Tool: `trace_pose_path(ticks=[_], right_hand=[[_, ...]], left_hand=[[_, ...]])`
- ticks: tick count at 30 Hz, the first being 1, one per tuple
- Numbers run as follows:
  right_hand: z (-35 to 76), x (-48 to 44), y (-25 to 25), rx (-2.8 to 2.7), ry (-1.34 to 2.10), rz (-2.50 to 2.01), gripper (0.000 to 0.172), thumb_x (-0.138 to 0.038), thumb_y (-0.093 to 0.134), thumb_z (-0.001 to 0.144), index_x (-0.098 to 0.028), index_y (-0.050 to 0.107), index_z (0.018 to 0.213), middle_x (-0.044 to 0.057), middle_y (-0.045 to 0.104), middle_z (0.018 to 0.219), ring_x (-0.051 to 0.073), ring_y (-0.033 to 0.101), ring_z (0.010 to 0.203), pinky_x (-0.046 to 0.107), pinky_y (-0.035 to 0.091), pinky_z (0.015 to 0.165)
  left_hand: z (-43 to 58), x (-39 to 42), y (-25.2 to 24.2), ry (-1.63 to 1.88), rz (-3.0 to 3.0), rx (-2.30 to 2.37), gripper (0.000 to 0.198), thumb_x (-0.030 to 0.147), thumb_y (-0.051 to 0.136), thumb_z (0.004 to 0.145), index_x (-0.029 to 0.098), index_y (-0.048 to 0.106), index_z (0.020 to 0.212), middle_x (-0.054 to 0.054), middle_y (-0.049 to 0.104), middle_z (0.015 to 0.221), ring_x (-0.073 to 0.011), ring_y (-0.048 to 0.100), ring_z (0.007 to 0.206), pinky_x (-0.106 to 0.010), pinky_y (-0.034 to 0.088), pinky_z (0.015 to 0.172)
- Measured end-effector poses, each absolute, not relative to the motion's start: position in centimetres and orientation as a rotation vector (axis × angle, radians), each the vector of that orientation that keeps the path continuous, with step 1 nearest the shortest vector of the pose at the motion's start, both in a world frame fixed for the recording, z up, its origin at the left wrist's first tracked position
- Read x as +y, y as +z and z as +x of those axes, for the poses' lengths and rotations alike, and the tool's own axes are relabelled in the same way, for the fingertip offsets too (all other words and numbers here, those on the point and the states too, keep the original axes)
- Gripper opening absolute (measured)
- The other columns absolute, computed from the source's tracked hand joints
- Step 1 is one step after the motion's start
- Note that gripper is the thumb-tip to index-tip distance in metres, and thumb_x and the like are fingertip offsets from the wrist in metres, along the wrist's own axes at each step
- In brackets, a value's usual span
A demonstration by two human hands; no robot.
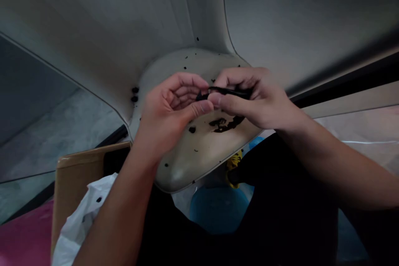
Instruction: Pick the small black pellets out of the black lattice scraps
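Note:
My left hand (174, 108) and my right hand (252, 99) meet in the middle of the view, raised against a curved beige panel (199, 160). Between their fingertips runs a thin black strip (229, 92), possibly rubber. My right thumb and fingers pinch its length, and its left end sits between my left thumb and fingers. Dark patches of black residue (226, 124) mark the panel just below my hands, and small black specks and holes are scattered around them. My hands hide the panel's upper middle.
A cardboard box (77, 178) with a white plastic bag (84, 220) stands at lower left, above a pink surface (25, 235). Below the panel are a blue round container (218, 210) and a yellow object (233, 166). Dark clothing (280, 199) fills the lower right.

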State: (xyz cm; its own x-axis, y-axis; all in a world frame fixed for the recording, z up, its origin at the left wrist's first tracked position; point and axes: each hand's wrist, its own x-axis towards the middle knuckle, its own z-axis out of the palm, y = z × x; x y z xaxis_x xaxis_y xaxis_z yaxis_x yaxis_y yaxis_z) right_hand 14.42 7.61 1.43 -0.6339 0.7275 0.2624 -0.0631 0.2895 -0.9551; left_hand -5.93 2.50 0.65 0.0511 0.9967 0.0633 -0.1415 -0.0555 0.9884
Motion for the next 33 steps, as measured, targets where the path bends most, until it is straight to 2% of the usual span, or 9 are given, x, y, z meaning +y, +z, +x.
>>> trace_pose_path(ticks=[3, 6, 7, 9, 11, 15, 18, 27, 33], right_hand=[[15.4, 7.5, 0.9, -1.876, 1.383, -0.65, 0.043, -0.043, 0.09, 0.101, -0.019, 0.064, 0.076, -0.005, 0.054, 0.07, 0.009, 0.046, 0.067, 0.027, 0.037, 0.062], [17.3, 9.2, -0.3, -1.745, 1.292, -0.765, 0.03, -0.036, 0.09, 0.098, -0.021, 0.072, 0.081, -0.004, 0.06, 0.069, 0.01, 0.05, 0.061, 0.029, 0.034, 0.053], [18.2, 10.1, -0.8, -1.623, 1.243, -0.789, 0.028, -0.034, 0.089, 0.098, -0.023, 0.072, 0.08, -0.005, 0.056, 0.065, 0.01, 0.046, 0.055, 0.03, 0.03, 0.049], [19.7, 11.8, -1.7, -1.367, 1.147, -0.805, 0.037, -0.036, 0.09, 0.097, -0.028, 0.063, 0.072, -0.009, 0.037, 0.054, 0.009, 0.025, 0.044, 0.033, 0.018, 0.043], [20.7, 12.7, -2.2, -1.363, 1.156, -0.86, 0.042, -0.042, 0.091, 0.097, -0.029, 0.062, 0.069, -0.008, 0.033, 0.053, 0.01, 0.018, 0.046, 0.035, 0.018, 0.045], [19.7, 10.7, -1.7, -1.73, 1.068, -0.953, 0.031, -0.049, 0.089, 0.102, -0.026, 0.077, 0.083, 0.0, 0.064, 0.073, 0.017, 0.052, 0.067, 0.037, 0.049, 0.071], [18.1, 8.7, -0.9, -1.881, 1.081, -0.917, 0.026, -0.051, 0.09, 0.1, -0.027, 0.081, 0.095, 0.002, 0.077, 0.093, 0.021, 0.066, 0.085, 0.039, 0.056, 0.09], [16.5, 8.7, 0.2, -1.85, 1.294, -0.81, 0.017, -0.043, 0.093, 0.098, -0.027, 0.087, 0.099, 0.003, 0.086, 0.104, 0.025, 0.079, 0.103, 0.043, 0.063, 0.104], [16.1, 9.3, 0.8, -1.92, 1.437, -0.809, 0.02, -0.048, 0.093, 0.097, -0.028, 0.089, 0.098, 0.002, 0.085, 0.099, 0.024, 0.077, 0.098, 0.04, 0.065, 0.098]], left_hand=[[-5.7, 2.4, 1.0, 1.164, 1.239, 1.071, 0.031, 0.026, 0.108, 0.08, 0.022, 0.083, 0.098, -0.002, 0.082, 0.098, -0.0183, 0.08, 0.096, -0.027, 0.067, 0.086], [-7.0, 2.5, 0.7, 1.094, 1.333, 1.156, 0.029, 0.018, 0.104, 0.08, 0.024, 0.082, 0.098, -0.002, 0.082, 0.094, -0.0193, 0.08, 0.09, -0.028, 0.067, 0.078], [-7.8, 2.5, 0.5, 1.069, 1.368, 1.178, 0.03, 0.016, 0.104, 0.079, 0.025, 0.082, 0.098, -0.002, 0.082, 0.093, -0.0199, 0.08, 0.089, -0.028, 0.068, 0.077], [-9.4, 2.6, 0.0, 1.04, 1.413, 1.185, 0.031, 0.016, 0.104, 0.079, 0.027, 0.084, 0.101, -0.002, 0.084, 0.091, -0.0216, 0.082, 0.087, -0.03, 0.07, 0.075], [-10.3, 2.6, -0.4, 1.073, 1.409, 1.171, 0.035, 0.021, 0.105, 0.08, 0.03, 0.086, 0.107, -0.003, 0.087, 0.094, -0.0237, 0.085, 0.09, -0.031, 0.072, 0.075], [-9.1, 2.8, -0.8, 1.139, 1.382, 1.236, 0.045, 0.027, 0.11, 0.076, 0.031, 0.085, 0.113, -0.003, 0.09, 0.098, -0.0259, 0.087, 0.094, -0.037, 0.074, 0.082], [-7.1, 3.1, -0.9, 1.147, 1.404, 1.224, 0.048, 0.03, 0.111, 0.076, 0.032, 0.083, 0.115, -0.001, 0.089, 0.098, -0.0253, 0.086, 0.093, -0.038, 0.073, 0.082], [-5.7, 3.5, -0.5, 1.181, 1.386, 1.203, 0.045, 0.037, 0.112, 0.076, 0.028, 0.08, 0.107, 0.0, 0.086, 0.098, -0.0239, 0.084, 0.096, -0.036, 0.071, 0.082], [-5.7, 3.5, -0.9, 1.128, 1.382, 1.207, 0.036, 0.032, 0.109, 0.077, 0.024, 0.081, 0.098, -0.002, 0.084, 0.095, -0.0219, 0.081, 0.089, -0.034, 0.07, 0.078]])
